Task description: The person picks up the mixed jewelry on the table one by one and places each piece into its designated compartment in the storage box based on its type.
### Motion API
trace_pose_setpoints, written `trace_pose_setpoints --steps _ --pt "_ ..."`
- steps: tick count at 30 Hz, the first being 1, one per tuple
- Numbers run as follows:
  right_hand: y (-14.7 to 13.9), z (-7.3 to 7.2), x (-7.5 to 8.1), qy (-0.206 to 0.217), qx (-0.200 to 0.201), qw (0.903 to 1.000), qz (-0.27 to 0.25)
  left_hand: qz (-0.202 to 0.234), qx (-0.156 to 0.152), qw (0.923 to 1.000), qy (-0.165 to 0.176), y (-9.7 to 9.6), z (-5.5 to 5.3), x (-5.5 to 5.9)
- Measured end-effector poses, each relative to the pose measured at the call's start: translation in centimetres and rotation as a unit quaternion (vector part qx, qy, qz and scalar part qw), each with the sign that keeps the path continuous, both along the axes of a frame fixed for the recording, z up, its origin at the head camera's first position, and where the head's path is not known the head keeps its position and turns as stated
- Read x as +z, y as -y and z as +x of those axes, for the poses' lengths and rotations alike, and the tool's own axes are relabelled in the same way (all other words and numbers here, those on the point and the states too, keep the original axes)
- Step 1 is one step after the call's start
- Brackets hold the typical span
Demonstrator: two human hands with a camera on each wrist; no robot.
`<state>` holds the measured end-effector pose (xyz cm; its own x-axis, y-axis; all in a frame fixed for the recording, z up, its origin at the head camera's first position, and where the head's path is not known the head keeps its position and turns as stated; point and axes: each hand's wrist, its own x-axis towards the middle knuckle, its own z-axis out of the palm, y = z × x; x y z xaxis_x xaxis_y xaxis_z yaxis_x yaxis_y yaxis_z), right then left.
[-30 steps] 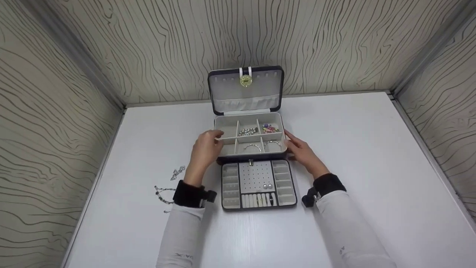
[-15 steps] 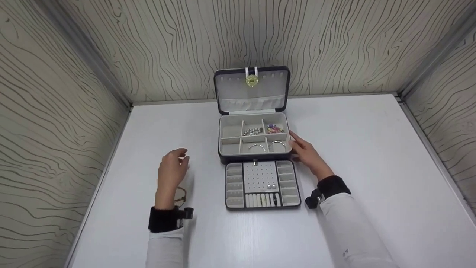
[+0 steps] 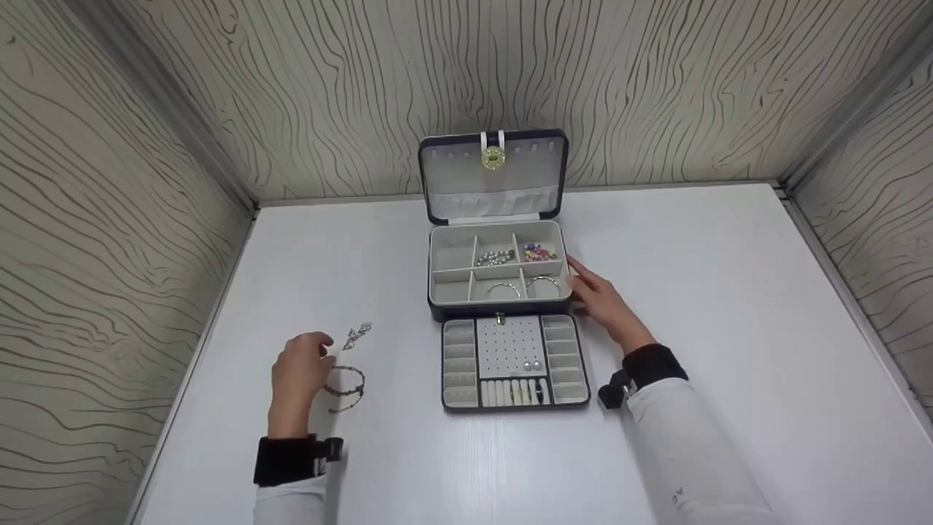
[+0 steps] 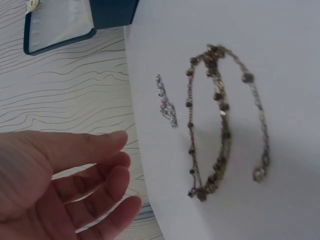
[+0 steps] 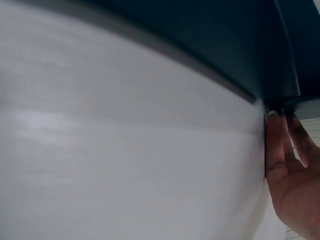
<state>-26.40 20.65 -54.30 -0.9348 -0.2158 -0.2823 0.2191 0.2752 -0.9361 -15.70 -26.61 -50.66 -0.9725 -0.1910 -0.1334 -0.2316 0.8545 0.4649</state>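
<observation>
Over the left part of the white table, my left hand (image 3: 297, 370) holds nothing, its fingers relaxed and slightly bent. Right beside its fingertips lies a brown beaded chain bracelet (image 4: 223, 115), looped on the tabletop. Just beyond that is a sparkling silver jewelry piece (image 4: 167, 107). My right hand (image 3: 606, 306) rests against the right side of the dark blue jewelry box (image 3: 466, 309); in the right wrist view its fingers reach straight to the box wall. Beaded jewelry (image 3: 496, 258), colorful beads (image 3: 539, 252) and two silver bangles sit in the box's compartments.
The box's lid (image 3: 496, 179) stands raised at the back, with a gold round clasp (image 3: 493, 157). In front of the box lies a flat tray (image 3: 513, 410) with small compartments, ring rolls and two pearl earrings (image 3: 532, 365). Patterned walls (image 3: 496, 87) enclose the table (image 3: 466, 467).
My left hand has moved from the box's left side leftward and toward the front, down beside the bracelet. My right hand stays at the box. The view has shifted slightly.
</observation>
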Motion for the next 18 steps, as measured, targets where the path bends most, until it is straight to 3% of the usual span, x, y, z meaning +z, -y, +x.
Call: trace_pose_setpoints --steps 6,12,18 --pt "-0.2 -0.3 -0.9 -0.013 0.0 0.9998 0.016 0.014 0.007 0.9994 0.032 1.3 0.7 -0.8" --pt "-0.2 -0.2 -0.4 -0.017 0.003 0.9997 0.017 0.025 -0.006 0.9987 0.045 0.8 1.1 -1.6" --pt "-0.3 -0.4 -1.0 -0.017 0.002 0.9997 0.018 0.021 -0.019 0.9983 0.05 0.2 1.3 -2.5"
